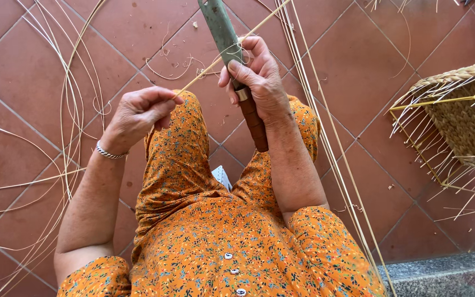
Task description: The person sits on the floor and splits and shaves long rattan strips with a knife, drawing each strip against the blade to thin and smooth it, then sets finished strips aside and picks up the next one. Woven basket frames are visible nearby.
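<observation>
Orange flowered dress nearest us; above it, both hands work one cane strip.

Our right hand, at twelve o'clock, is clamped round the knife; our left hand, at ten o'clock, pinches the strip's near end. We judge it best to keep the strip taut, the blade shallow and the thumb clear. A half-woven basket sits at three o'clock.

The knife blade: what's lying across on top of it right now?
A thin pale cane strip crosses the knife blade, pinned by the right hand; the left hand pinches its near end. The fingers cover the contact point.
</observation>
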Action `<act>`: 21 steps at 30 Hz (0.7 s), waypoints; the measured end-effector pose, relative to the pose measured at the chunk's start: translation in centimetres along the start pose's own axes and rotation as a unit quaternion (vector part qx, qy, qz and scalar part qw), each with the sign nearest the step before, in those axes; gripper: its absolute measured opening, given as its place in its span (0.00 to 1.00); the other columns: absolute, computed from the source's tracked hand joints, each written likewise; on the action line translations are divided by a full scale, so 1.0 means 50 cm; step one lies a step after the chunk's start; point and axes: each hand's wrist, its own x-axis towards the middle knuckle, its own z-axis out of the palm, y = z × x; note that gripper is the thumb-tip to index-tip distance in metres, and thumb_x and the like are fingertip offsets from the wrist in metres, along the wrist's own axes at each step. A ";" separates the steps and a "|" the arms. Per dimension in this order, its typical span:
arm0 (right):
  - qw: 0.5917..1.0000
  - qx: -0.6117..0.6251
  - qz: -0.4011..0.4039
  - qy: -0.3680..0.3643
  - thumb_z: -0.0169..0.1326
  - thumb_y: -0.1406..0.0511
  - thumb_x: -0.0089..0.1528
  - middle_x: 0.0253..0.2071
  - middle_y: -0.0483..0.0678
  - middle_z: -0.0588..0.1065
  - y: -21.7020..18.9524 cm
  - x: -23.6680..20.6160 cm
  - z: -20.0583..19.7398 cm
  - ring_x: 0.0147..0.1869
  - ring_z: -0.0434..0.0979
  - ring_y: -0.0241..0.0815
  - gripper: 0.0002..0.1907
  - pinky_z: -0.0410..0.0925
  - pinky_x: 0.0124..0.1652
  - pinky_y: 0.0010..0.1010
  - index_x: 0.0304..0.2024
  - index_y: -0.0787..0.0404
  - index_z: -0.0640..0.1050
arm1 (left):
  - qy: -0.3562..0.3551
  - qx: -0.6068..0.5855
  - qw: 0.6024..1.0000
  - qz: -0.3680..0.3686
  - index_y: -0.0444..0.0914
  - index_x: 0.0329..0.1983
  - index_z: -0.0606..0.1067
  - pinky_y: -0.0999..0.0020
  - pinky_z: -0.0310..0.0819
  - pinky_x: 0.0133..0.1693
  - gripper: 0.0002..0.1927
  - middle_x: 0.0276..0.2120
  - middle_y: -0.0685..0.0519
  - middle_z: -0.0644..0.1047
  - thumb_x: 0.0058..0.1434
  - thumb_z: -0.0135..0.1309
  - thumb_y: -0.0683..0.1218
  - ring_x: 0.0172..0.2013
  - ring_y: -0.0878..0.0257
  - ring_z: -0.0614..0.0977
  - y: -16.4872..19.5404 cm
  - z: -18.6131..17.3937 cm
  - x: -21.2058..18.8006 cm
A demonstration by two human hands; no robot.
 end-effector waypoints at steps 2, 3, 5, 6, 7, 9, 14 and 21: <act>1.000 -0.003 -0.005 -0.006 0.53 0.72 0.71 0.35 0.59 0.77 -0.003 -0.002 -0.002 0.25 0.75 0.41 0.16 0.69 0.25 0.26 0.56 0.59 0.62 | -0.002 0.008 1.000 -0.015 0.34 0.47 0.81 0.79 0.68 0.27 0.07 0.25 0.60 0.75 0.71 0.54 0.39 0.25 0.75 0.75 -0.002 -0.013 -0.015; 1.000 -0.007 -0.010 -0.011 0.53 0.72 0.71 0.35 0.59 0.78 -0.003 -0.003 -0.003 0.25 0.75 0.42 0.16 0.69 0.25 0.27 0.56 0.59 0.62 | 0.001 0.002 1.000 -0.021 0.34 0.47 0.81 0.79 0.68 0.26 0.07 0.25 0.60 0.75 0.71 0.54 0.39 0.25 0.75 0.74 -0.003 -0.020 -0.022; 1.000 -0.012 -0.016 -0.005 0.54 0.72 0.71 0.35 0.59 0.78 -0.007 -0.004 -0.007 0.25 0.75 0.42 0.16 0.68 0.24 0.27 0.57 0.60 0.63 | 0.006 -0.010 0.999 -0.031 0.35 0.46 0.81 0.79 0.66 0.26 0.07 0.24 0.60 0.75 0.71 0.54 0.39 0.25 0.75 0.74 -0.004 -0.034 -0.036; 1.000 -0.012 -0.017 0.007 0.54 0.72 0.71 0.35 0.59 0.78 -0.010 -0.004 -0.011 0.25 0.74 0.42 0.17 0.68 0.25 0.27 0.57 0.60 0.63 | 0.010 -0.008 0.999 -0.033 0.35 0.46 0.81 0.79 0.67 0.26 0.07 0.25 0.60 0.75 0.71 0.54 0.39 0.25 0.75 0.74 -0.004 -0.042 -0.044; 1.000 -0.013 -0.018 0.019 0.54 0.72 0.71 0.35 0.59 0.77 -0.013 -0.004 -0.014 0.24 0.74 0.42 0.17 0.68 0.25 0.27 0.57 0.59 0.62 | 0.015 -0.006 0.999 -0.036 0.34 0.46 0.81 0.79 0.67 0.27 0.07 0.25 0.60 0.75 0.70 0.54 0.39 0.25 0.75 0.74 -0.004 -0.050 -0.053; 1.000 -0.015 -0.014 0.018 0.54 0.72 0.71 0.35 0.59 0.78 -0.017 -0.004 -0.019 0.24 0.74 0.42 0.17 0.68 0.24 0.28 0.57 0.59 0.62 | 0.021 0.000 0.999 -0.048 0.34 0.46 0.81 0.78 0.67 0.27 0.07 0.26 0.59 0.76 0.70 0.54 0.39 0.25 0.74 0.74 -0.006 -0.064 -0.066; 1.000 -0.006 -0.010 0.017 0.53 0.72 0.71 0.35 0.60 0.78 -0.018 0.000 -0.022 0.24 0.75 0.43 0.16 0.68 0.24 0.28 0.56 0.59 0.63 | 0.021 -0.010 0.998 -0.050 0.34 0.47 0.81 0.78 0.68 0.27 0.08 0.26 0.58 0.76 0.69 0.54 0.39 0.25 0.73 0.75 -0.013 -0.098 -0.084; 0.998 -0.023 -0.034 0.048 0.53 0.72 0.71 0.34 0.59 0.77 -0.039 -0.003 -0.040 0.23 0.74 0.43 0.14 0.67 0.22 0.28 0.55 0.59 0.63 | 0.028 0.012 0.996 -0.079 0.34 0.47 0.81 0.77 0.69 0.27 0.08 0.26 0.58 0.76 0.69 0.53 0.38 0.25 0.73 0.75 -0.028 -0.150 -0.110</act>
